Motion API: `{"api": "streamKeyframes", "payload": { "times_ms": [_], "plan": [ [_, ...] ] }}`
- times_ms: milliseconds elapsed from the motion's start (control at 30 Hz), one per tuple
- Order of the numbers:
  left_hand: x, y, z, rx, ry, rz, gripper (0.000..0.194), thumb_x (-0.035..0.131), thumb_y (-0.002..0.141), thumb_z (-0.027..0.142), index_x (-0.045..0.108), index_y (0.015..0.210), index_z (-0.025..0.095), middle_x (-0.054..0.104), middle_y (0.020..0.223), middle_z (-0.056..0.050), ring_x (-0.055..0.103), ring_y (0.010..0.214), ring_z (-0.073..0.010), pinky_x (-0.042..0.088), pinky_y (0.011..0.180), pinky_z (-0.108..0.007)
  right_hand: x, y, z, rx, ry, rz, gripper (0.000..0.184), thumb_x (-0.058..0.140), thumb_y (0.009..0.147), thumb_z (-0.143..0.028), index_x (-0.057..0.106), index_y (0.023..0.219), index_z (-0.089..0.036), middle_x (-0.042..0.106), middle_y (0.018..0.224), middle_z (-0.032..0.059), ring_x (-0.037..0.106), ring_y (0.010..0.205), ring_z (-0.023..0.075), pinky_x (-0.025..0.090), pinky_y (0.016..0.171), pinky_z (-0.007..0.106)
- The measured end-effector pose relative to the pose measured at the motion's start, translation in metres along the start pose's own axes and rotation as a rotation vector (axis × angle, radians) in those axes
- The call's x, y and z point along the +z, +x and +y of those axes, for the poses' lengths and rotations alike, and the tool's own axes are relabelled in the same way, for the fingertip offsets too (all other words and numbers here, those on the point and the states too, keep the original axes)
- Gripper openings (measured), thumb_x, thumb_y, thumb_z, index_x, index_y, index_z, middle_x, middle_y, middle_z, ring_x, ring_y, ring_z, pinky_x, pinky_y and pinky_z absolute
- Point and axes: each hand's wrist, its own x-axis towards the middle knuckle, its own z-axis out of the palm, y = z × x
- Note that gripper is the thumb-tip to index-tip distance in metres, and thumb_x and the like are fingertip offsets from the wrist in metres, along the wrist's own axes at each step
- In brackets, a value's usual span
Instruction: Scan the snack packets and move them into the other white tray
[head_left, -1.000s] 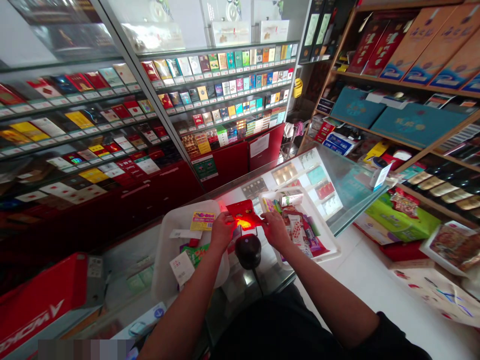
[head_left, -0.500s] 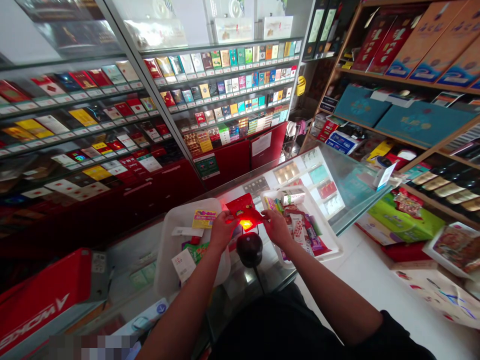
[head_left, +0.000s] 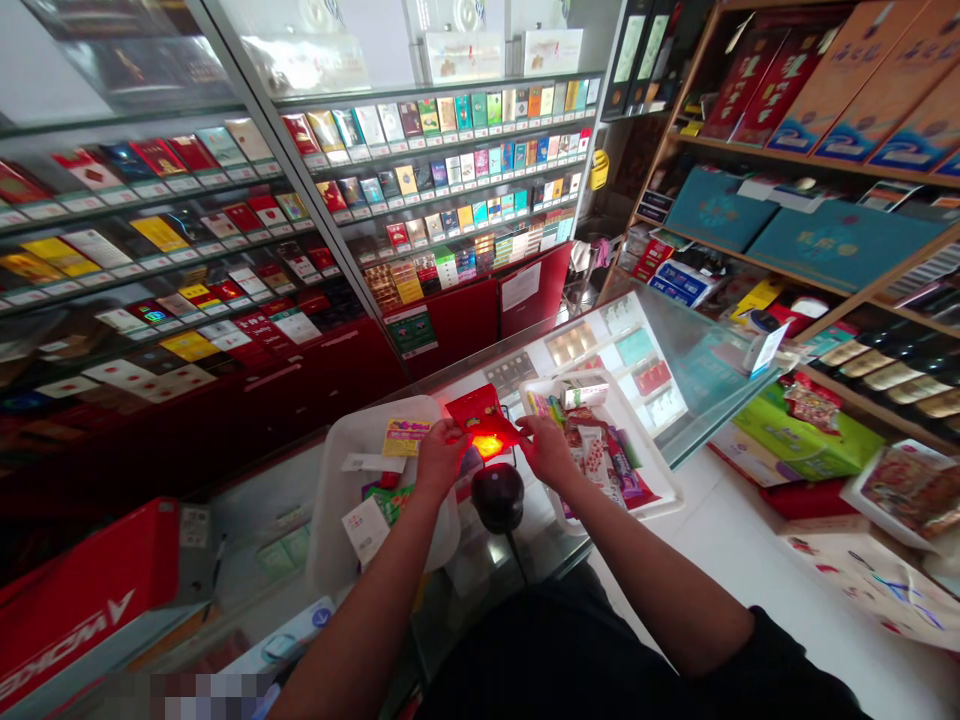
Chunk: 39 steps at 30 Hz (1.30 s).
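Note:
Between my hands is a red snack packet (head_left: 477, 411), lit bright red-orange along its near side. My left hand (head_left: 441, 456) pinches its left edge, and my right hand (head_left: 549, 452) grips its right corner. Just below the packet stands a dark barcode scanner (head_left: 497, 497) with a rounded head, its cable running toward me. Left of it, a white plastic bin (head_left: 324, 520) holds a yellow packet (head_left: 407, 437), a white box (head_left: 366, 528) and a green packet. To the right, a second white bin (head_left: 670, 497) contains many wrapped snacks, partly behind my right hand.
Both bins stand on a glass counter (head_left: 697, 400) with goods beneath the glass. Shelves of small packs (head_left: 450, 160) line the wall ahead. A red box (head_left: 90, 590) is at lower left. Stacked cartons (head_left: 810, 430) and a wooden shelf (head_left: 825, 280) occupy the right side.
The packet stays held above the scanner, with both hands almost still. The whole view has shifted very slightly.

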Motion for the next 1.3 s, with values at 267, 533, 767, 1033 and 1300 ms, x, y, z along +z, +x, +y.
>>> {"api": "streamKeyframes", "payload": {
  "times_ms": [267,533,767,1033,1300],
  "plan": [
    [-0.003,-0.003,0.007,0.035,0.147,-0.042,0.022,0.074,0.071,0.030,0.066,0.088,0.019,0.072,0.072,-0.001,0.063,0.065,-0.0181,0.042,0.064,-0.027,0.003,-0.002,0.000,-0.078,-0.141,-0.001,0.029,0.060,0.086,-0.009,0.073,0.111,-0.015,0.072,0.105,0.0131,0.057,0.107,0.0260,0.043,0.100,0.038],
    [-0.014,-0.004,0.014,0.032,-0.007,0.027,0.019,0.071,0.073,0.032,0.062,0.085,0.020,0.065,0.068,0.002,0.060,0.063,-0.0151,0.043,0.063,-0.025,-0.005,0.004,-0.020,-0.095,-0.032,0.019,0.032,0.059,0.085,-0.009,0.070,0.114,-0.017,0.073,0.102,0.0106,0.060,0.105,0.0251,0.044,0.099,0.039],
    [-0.059,-0.013,0.021,-0.056,-0.082,0.180,0.032,0.074,0.071,0.039,0.064,0.093,0.017,0.066,0.071,0.001,0.058,0.060,-0.0119,0.043,0.059,-0.023,0.005,0.002,-0.076,-0.171,-0.022,-0.078,0.029,0.059,0.084,-0.010,0.068,0.110,-0.021,0.073,0.096,0.0081,0.061,0.103,0.0250,0.044,0.094,0.036],
    [-0.135,-0.035,0.016,-0.262,-0.075,0.394,0.046,0.078,0.063,0.041,0.065,0.099,0.014,0.071,0.075,-0.004,0.063,0.060,-0.0151,0.047,0.056,-0.025,0.057,-0.015,-0.154,-0.053,0.136,-0.349,0.026,0.063,0.080,-0.012,0.064,0.104,-0.021,0.073,0.088,0.0034,0.067,0.086,0.0197,0.045,0.078,0.028],
    [-0.192,-0.056,0.010,-0.375,0.368,0.517,0.045,0.074,0.067,0.048,0.065,0.098,0.017,0.075,0.106,-0.016,0.071,0.095,-0.0308,0.053,0.075,-0.037,0.090,-0.034,-0.202,-0.178,0.185,-0.596,0.030,0.067,0.077,-0.025,0.069,0.108,-0.020,0.074,0.110,0.0075,0.069,0.095,0.0243,0.049,0.080,0.031]
  ]
}}
